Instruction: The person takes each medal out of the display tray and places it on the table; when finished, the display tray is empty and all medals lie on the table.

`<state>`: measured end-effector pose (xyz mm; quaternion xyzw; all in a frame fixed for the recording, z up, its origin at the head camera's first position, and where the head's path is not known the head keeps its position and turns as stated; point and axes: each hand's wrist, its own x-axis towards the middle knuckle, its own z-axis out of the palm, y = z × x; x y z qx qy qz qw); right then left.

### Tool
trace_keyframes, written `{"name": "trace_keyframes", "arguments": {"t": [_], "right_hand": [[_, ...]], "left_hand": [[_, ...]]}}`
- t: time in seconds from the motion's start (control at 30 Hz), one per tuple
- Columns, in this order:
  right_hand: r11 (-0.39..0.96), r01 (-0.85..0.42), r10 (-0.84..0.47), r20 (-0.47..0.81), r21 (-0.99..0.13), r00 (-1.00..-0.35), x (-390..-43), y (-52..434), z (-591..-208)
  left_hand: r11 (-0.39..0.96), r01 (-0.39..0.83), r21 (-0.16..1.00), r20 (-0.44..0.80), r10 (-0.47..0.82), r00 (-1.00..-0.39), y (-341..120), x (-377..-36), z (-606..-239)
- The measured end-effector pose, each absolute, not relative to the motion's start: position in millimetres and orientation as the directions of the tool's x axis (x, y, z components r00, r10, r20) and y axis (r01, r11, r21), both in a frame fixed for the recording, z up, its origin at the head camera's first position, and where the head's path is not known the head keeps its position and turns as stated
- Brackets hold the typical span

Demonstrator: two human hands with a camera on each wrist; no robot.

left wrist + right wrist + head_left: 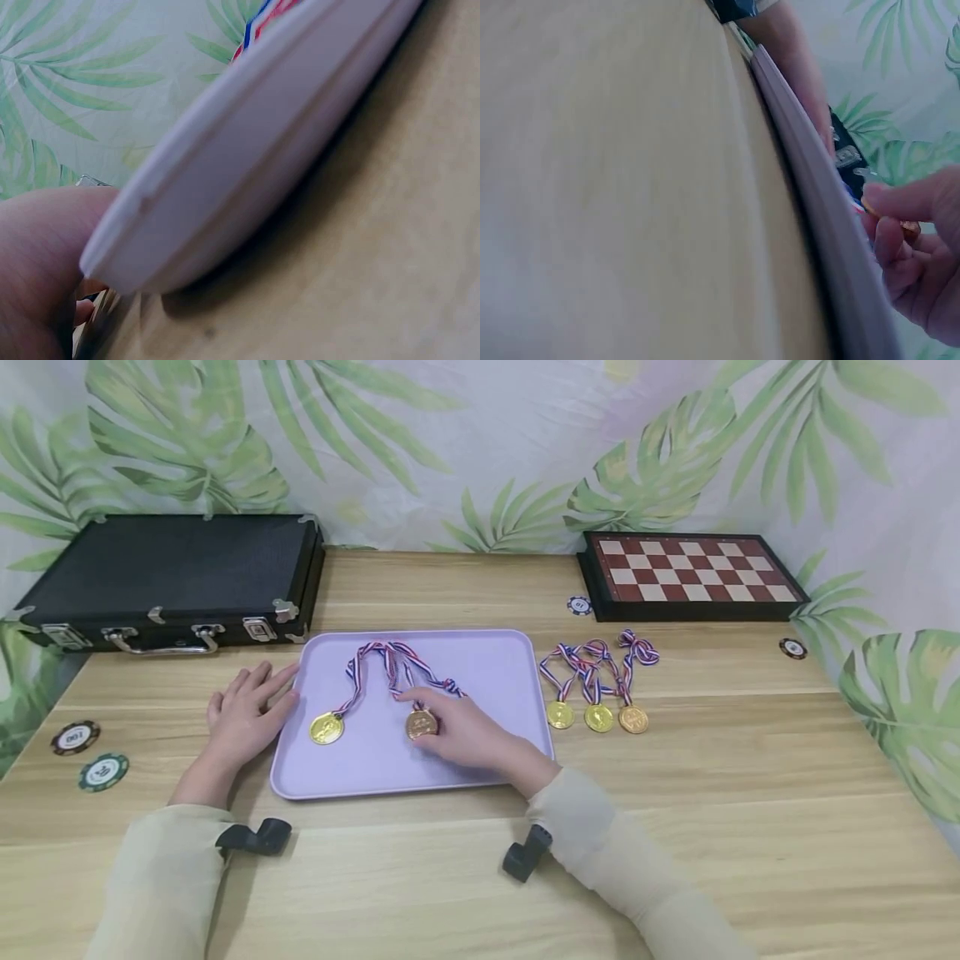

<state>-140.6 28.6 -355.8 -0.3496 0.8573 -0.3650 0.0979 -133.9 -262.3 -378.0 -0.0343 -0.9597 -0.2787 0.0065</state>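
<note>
A lilac tray (360, 772) lies on the wooden table. My left hand (253, 714) rests beside its left edge, fingers extended, the thumb side touching the rim; the left wrist view shows the thumb (45, 247) against the tray wall. Over the tray, my right hand (468, 731) pinches a bronze-coloured medal (422, 723) between thumb and fingers. The medal's striped ribbon (442, 683) runs up behind it, partly hidden by the hand. To its left on the tray lies a gold medal (327, 728) with its ribbon curving upward.
Right of the tray, three medals (598, 718) lie in a row with ribbons above them. A black case (172, 577) stands back left, a checkered board box (690, 577) back right. Poker chips (103, 772) lie at the left; single chips (792, 648) lie near the board.
</note>
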Motion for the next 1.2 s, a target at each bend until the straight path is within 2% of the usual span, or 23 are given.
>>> {"name": "trace_keyframes", "arguments": {"t": [0.27,0.6,0.77,0.87,1.0,1.1,1.2], "right_hand": [[0.398,-0.341,-0.574,0.059,-0.851,-0.817,-140,88,-327],[0.127,-0.367,-0.508,0.257,-0.922,-0.822,-132,169,-292],[-0.068,-0.421,-0.454,0.403,-0.905,-0.794,-122,201,-263],[-0.158,-0.435,-0.385,0.461,-0.887,-0.8,-115,218,-244],[-0.259,-0.432,-0.293,0.497,-0.864,-0.817,-109,240,-222],[-0.4,-0.404,-0.248,0.522,-0.822,-0.816,-111,255,-210],[-0.509,-0.37,-0.172,0.513,-0.777,-0.841,-117,269,-202]], "left_hand": [[0.838,0.07,0.542,0.03,0.063,-0.998,-263,-135,-378],[0.84,0.084,0.535,0.042,0.074,-0.996,-261,-138,-377],[0.843,0.084,0.531,0.04,0.074,-0.996,-261,-139,-378],[0.843,0.082,0.532,0.036,0.074,-0.997,-261,-139,-379],[0.835,0.087,0.544,0.046,0.074,-0.996,-262,-138,-380],[0.828,0.093,0.552,0.056,0.074,-0.996,-263,-137,-380],[0.829,0.089,0.552,0.052,0.072,-0.996,-264,-135,-381]]}}
